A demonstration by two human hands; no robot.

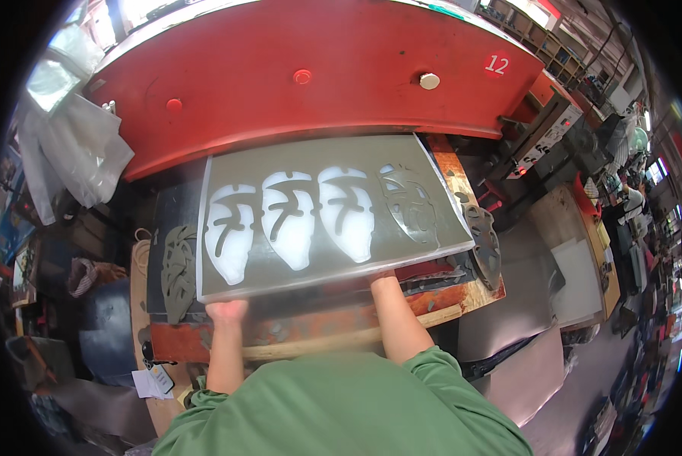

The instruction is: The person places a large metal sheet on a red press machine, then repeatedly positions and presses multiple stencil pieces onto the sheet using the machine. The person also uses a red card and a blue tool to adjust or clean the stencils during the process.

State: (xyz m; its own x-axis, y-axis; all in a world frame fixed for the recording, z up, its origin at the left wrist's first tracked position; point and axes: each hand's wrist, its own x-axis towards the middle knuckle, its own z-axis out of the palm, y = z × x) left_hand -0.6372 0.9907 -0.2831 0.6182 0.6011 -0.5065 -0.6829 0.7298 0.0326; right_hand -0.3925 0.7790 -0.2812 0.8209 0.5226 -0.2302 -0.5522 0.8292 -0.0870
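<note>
A grey-green sheet (299,281) with a pale edge spans the space before me. Three cut-out shapes in it show white; a fourth outline (411,205) at the right stays grey. My left hand (227,308) grips the sheet's near edge towards its left corner, and my right hand (382,277) grips the same edge right of the middle. The fingers of both hands are hidden beneath it. Grey cut pieces with slots (178,273) lie left of the sheet, and more grey cut pieces (484,245) lie right of it.
A red machine beam (242,68) with round buttons crosses behind the sheet. A worn wooden table edge (280,348) runs below it. Clear plastic (75,148) hangs at the left; a control box (542,140) stands at the right. Pinkish-grey sheets (508,304) lie lower right.
</note>
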